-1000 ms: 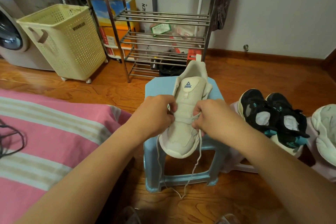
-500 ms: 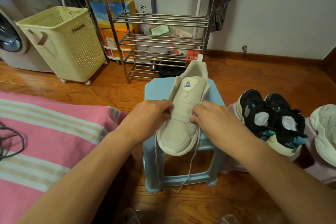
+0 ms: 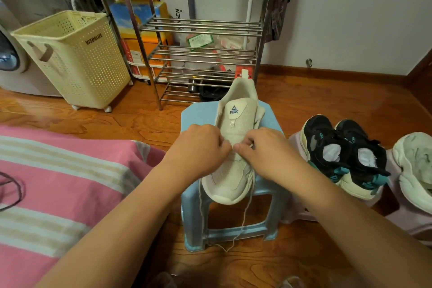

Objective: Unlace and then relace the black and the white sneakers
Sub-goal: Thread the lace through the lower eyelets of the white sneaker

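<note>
The cream-white knit sneaker with a blue logo patch on its tongue [image 3: 236, 147] lies on the pale blue plastic stool [image 3: 233, 217], toe toward the person and overhanging the near edge, heel toward the steel shelf rack. Both hands meet over its midfoot. The left hand [image 3: 201, 149] has its fingers curled at the left eyelet row, and the right hand [image 3: 266, 152] has its fingers curled at the right row, thumb tip pressed toward the middle. They appear to pinch the thin off-white lace [image 3: 245, 217] there, though the pinch itself is hidden beneath the knuckles. Two loose ends of that lace hang off the toe, down past the stool's front to the wooden floor [image 3: 304, 105].

This looks like work on one of the lower crossings; whether the lace is going in or coming out cannot be told. To do it well, one hand should steady the upper while the other draws the lace through a single eyelet, keeping both tails even and untwisted. The sneaker could slide off the stool under a hard pull.

The black sneakers with teal trim and cream soles [image 3: 343, 154] sit just right of the stool on something pale pink, a second whitish shoe [image 3: 413, 166] beyond them. A pink-and-white striped bed cover [image 3: 58, 182] lies at the left, with a cream perforated laundry basket [image 3: 77, 58] farther back.
</note>
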Motion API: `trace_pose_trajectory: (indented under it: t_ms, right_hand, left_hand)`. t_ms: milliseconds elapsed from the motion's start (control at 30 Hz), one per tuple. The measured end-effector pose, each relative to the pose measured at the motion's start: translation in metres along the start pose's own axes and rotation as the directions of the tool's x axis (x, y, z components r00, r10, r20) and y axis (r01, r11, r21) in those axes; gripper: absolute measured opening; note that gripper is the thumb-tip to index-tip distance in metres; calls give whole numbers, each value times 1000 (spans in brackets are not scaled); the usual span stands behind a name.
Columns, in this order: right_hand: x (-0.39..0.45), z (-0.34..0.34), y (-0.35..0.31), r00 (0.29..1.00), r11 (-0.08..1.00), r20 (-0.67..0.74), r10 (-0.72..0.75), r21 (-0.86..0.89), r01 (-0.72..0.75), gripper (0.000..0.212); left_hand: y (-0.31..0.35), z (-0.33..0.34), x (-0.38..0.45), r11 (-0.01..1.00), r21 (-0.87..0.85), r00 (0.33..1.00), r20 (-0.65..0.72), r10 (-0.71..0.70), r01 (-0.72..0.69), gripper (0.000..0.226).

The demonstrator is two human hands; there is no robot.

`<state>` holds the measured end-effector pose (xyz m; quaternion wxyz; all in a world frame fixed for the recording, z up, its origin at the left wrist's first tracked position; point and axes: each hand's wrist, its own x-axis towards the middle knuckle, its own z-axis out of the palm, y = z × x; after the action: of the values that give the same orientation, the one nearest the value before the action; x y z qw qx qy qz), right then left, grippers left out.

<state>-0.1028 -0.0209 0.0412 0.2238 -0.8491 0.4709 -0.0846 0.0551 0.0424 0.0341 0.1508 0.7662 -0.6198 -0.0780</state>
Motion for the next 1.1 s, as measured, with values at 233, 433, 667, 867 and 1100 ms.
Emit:
trace_pose_trajectory:
  t_ms: [233,433,667,867,1100]
  right_hand:
    - [19,-11,-19,975,988,160,155,-5,-156,27]
    - [10,-17,0,991,887,9,134,446,-124,16]
    - [4,5,-2,920,962,-287,-267,-23,272,15]
    - [14,-7,-2,983,991,-152,-105,-101,91,16]
    - [31,-19,8,988,981,-147,52,195,-22,24]
  left_hand:
    - [8,5,13,987,-32,986,48,-159,160,17]
    - [3,4,4,985,-168,991,-116,-62,42,15]
    - [-5,2,3,925,65,906,-186,380,-375,14]
    - [3,8,0,954,88,937,-181,298,-286,17]
    - [11,-8,7,907,-419,989,-117,-93,36,17]
